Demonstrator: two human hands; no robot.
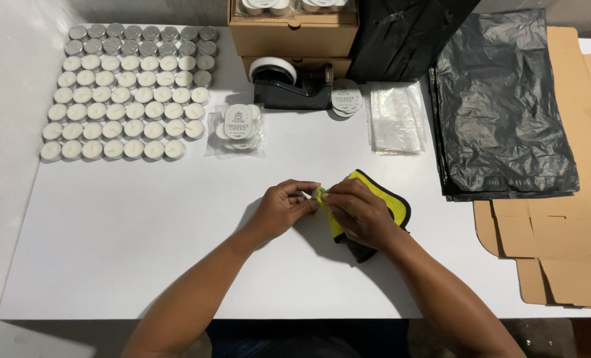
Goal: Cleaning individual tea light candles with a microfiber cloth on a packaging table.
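Cloth: we pinch a yellow-green cloth [368, 199] between left hand [283, 207] and right hand [360, 213], mid-surface [143, 232].
Grips: both closed on its near corner.
Handling: probably soft, light, limp; hold by edges.

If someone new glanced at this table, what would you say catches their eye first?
Probably the yellow cloth with dark edging at the table's centre, which the left hand and right hand pinch together at one corner. Next come the neat rows of tealights filling the far left corner, and the black bags stacked on the right, beside flat cardboard.
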